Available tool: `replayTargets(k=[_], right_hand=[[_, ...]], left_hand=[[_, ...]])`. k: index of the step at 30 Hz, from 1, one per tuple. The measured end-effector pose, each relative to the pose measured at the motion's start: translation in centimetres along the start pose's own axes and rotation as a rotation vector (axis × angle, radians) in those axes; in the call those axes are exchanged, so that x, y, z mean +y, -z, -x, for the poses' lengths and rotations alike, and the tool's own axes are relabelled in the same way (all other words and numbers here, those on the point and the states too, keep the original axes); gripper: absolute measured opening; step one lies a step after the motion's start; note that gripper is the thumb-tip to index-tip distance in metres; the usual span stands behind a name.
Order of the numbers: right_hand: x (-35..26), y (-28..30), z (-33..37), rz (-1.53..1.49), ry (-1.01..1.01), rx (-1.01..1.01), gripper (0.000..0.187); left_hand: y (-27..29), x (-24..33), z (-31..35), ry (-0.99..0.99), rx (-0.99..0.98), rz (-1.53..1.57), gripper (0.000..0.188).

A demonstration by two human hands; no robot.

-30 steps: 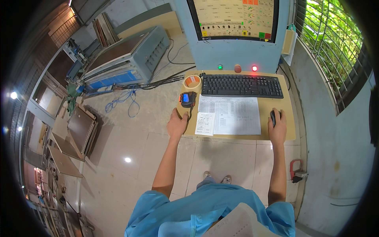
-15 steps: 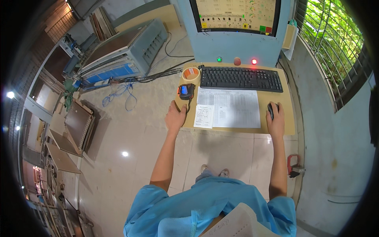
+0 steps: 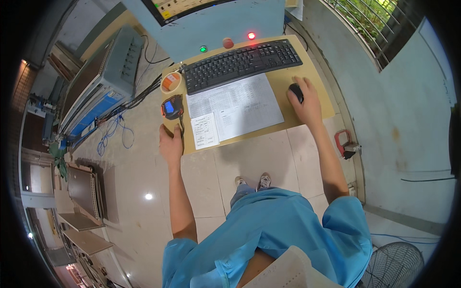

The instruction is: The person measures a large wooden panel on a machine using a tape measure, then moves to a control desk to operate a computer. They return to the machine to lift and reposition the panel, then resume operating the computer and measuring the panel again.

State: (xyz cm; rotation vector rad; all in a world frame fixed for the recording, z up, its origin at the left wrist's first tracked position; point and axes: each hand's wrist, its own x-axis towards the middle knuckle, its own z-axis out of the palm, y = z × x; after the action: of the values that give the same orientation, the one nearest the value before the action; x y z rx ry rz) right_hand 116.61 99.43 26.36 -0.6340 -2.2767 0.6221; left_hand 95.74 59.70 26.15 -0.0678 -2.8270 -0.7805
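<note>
My right hand (image 3: 307,103) is curled over a black computer mouse (image 3: 296,92) on the right side of a tan desk board (image 3: 314,72). At the board's front left corner rests my left hand (image 3: 171,144), thumb and forefinger apart; its other fingers are partly hidden. Just beyond it lies a black and orange tape measure (image 3: 172,106) with a blue face, its dark strap trailing toward my thumb. A printed sheet (image 3: 245,105) lies between my hands, with a smaller slip (image 3: 205,130) over its left corner. Behind the papers is a black keyboard (image 3: 242,65).
A roll of tape (image 3: 171,83) sits left of the keyboard. Beyond the board stands a blue cabinet (image 3: 211,33) with a screen and lit buttons. A large grey-blue machine (image 3: 122,72) and loose cables are at left. The barred window wall and a fan (image 3: 394,264) are at right.
My view has turned and shifted, so the desk appears farther left and tilted. My right hand stays on the mouse, and my left hand stays at the board's corner.
</note>
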Motion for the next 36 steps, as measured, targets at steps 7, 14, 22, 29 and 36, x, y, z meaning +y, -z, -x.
replayTargets(k=[7,14,22,29,36], right_hand=[[5.7,-2.5,-14.0,0.142,0.163,-0.034,0.039],[8.5,-5.0,-17.9,0.194,0.136,-0.172,0.036],[5.4,-1.7,-11.5,0.193,0.371,-0.091,0.030],[5.6,-1.5,-10.9,0.150,0.319,0.033,0.032],[5.2,-2.4,-12.2,0.202,0.348,-0.046,0.031]], left_hand=[[0.5,0.6,-0.1,0.027,-0.043,0.060,0.066],[0.1,0.1,-0.2,0.007,-0.019,-0.020,0.068],[0.5,0.5,-0.2,0.055,-0.077,0.038,0.068],[0.6,0.9,0.0,0.024,-0.017,-0.023,0.068],[0.8,1.2,0.1,0.035,-0.011,-0.016,0.066]])
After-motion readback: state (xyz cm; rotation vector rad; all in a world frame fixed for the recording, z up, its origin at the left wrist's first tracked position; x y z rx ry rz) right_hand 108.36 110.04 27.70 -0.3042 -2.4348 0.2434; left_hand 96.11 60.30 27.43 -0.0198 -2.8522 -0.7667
